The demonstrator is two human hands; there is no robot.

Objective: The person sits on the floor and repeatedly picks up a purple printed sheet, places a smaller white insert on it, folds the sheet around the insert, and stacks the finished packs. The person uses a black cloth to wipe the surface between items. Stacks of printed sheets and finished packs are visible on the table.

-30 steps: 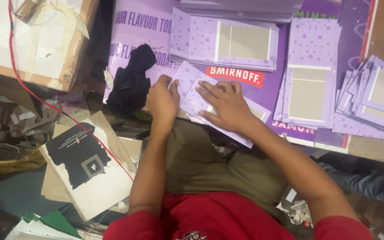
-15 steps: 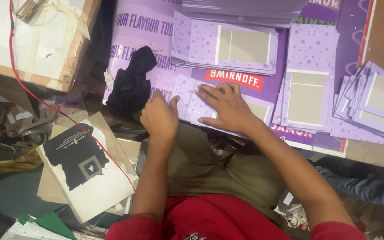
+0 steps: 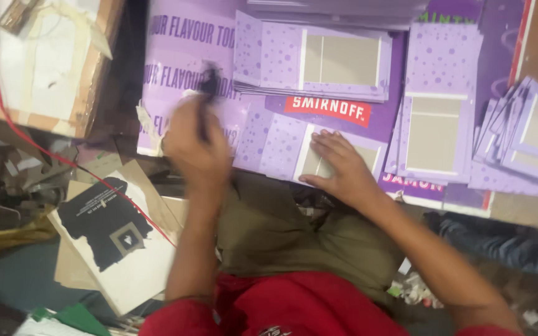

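1. Right hand (image 3: 337,167) lay flat, fingers spread, palm down on a purple dotted card sheet with a grey-brown window panel (image 3: 309,151); pressing it, not gripping.
2. That sheet rested on a large purple printed poster board (image 3: 182,68) covering the counter, at its near edge.
3. Left hand (image 3: 195,144) was raised and motion-blurred, fingers closed around a black cloth (image 3: 208,93) that stuck up above the knuckles; it hovered just left of the pressed sheet, over the poster board's lower left part.
4. Beyond the right hand, a stack of matching purple window cards (image 3: 319,62) lay flat; a second stack (image 3: 437,124) sat to its right, and a fanned pile of the same cards (image 3: 524,149) lay further right.
5. Left of the poster board: a white board with a wooden rim (image 3: 38,68), with a red wire (image 3: 20,134) running across it and down.
6. Near the left forearm, a white card with a black printed patch (image 3: 116,239) lay on brown cardboard.
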